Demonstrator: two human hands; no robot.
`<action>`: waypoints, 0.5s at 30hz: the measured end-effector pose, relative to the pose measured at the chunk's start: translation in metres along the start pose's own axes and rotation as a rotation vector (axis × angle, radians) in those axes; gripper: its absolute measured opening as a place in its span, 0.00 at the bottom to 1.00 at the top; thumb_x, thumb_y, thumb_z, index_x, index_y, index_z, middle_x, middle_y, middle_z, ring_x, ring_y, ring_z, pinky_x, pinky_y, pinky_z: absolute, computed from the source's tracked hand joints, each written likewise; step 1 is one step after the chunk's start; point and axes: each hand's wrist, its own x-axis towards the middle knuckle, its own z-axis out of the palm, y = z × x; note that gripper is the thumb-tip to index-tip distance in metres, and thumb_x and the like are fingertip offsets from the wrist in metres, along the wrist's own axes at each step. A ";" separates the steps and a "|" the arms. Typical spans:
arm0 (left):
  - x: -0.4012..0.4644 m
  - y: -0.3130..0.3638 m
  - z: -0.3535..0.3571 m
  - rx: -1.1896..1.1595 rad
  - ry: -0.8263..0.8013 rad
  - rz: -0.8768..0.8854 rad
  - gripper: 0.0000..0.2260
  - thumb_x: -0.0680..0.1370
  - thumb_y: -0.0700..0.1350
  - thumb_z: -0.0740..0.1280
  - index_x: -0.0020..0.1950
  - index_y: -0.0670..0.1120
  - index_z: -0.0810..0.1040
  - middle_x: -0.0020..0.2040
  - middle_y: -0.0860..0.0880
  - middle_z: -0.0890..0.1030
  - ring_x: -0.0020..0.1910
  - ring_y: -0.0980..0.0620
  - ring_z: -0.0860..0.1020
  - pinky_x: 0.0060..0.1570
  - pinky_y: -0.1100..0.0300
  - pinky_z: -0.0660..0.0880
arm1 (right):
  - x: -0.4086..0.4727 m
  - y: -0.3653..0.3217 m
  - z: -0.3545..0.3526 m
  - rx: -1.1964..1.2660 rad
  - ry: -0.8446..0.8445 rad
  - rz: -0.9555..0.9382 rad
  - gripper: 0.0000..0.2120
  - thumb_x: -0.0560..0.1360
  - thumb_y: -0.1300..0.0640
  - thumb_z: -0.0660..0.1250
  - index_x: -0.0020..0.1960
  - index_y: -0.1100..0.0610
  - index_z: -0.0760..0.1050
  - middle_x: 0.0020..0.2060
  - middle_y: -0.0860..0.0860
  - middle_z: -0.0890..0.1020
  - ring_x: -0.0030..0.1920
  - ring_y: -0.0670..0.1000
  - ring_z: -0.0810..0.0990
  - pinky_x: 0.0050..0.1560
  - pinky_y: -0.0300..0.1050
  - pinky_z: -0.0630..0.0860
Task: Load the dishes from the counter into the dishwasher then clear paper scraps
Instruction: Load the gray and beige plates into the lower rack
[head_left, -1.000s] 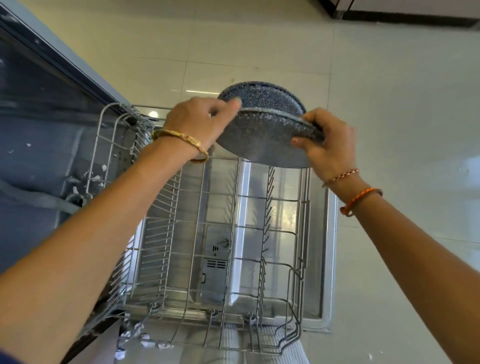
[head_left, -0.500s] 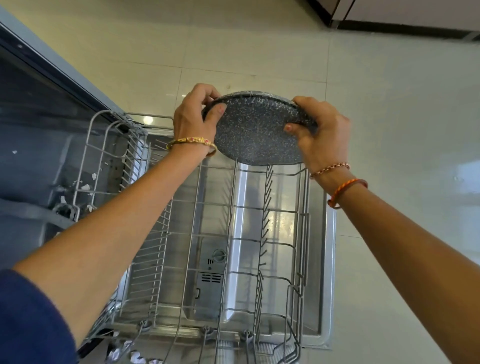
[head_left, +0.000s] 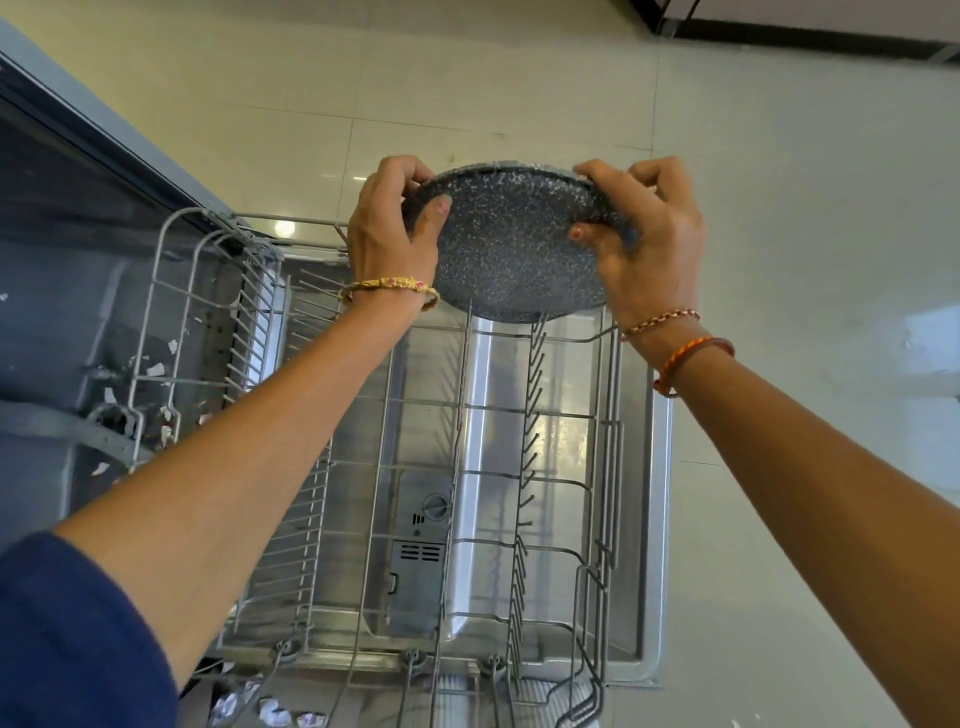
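A dark grey speckled plate (head_left: 511, 244) is held on edge, tilted toward me, over the far end of the pulled-out wire dishwasher rack (head_left: 462, 426). My left hand (head_left: 389, 234) grips its left rim with the thumb on the face. My right hand (head_left: 647, 239) grips the right rim. A second rim shows just behind the top edge, so it may be two stacked plates. The plate's lower edge sits right at a row of tines; whether it touches them I cannot tell. White paper scraps (head_left: 156, 370) lie inside the dishwasher tub at left.
The rack rests over the open steel dishwasher door (head_left: 657, 519) with its detergent dispenser (head_left: 418, 551). More paper scraps (head_left: 270, 712) lie at the bottom edge. Pale tiled floor (head_left: 805, 208) surrounds the door; a dark cabinet base (head_left: 805, 31) is at top right.
The plate has come down toward the rack and turned more upright, its face now toward me. Both hands have shifted lower along with it and kept hold of the rims.
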 end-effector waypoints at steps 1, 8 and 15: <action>0.000 0.001 -0.001 -0.010 0.013 0.029 0.10 0.76 0.40 0.64 0.55 0.37 0.74 0.47 0.50 0.73 0.47 0.55 0.71 0.41 0.79 0.65 | 0.001 0.000 -0.002 0.003 0.023 -0.028 0.17 0.66 0.69 0.69 0.54 0.60 0.80 0.44 0.52 0.67 0.44 0.44 0.67 0.40 0.19 0.66; -0.011 -0.011 0.001 0.004 -0.017 0.038 0.09 0.76 0.39 0.65 0.53 0.36 0.73 0.48 0.44 0.76 0.47 0.53 0.72 0.44 0.65 0.72 | 0.002 0.004 0.001 -0.047 -0.075 -0.044 0.16 0.67 0.69 0.68 0.54 0.60 0.80 0.45 0.57 0.68 0.44 0.51 0.68 0.42 0.25 0.60; -0.009 -0.013 0.003 0.026 -0.039 0.008 0.09 0.77 0.38 0.63 0.56 0.37 0.73 0.53 0.42 0.77 0.50 0.50 0.74 0.43 0.72 0.67 | 0.000 0.004 0.009 -0.050 -0.109 -0.028 0.20 0.66 0.70 0.68 0.58 0.63 0.75 0.45 0.63 0.75 0.43 0.57 0.73 0.42 0.46 0.73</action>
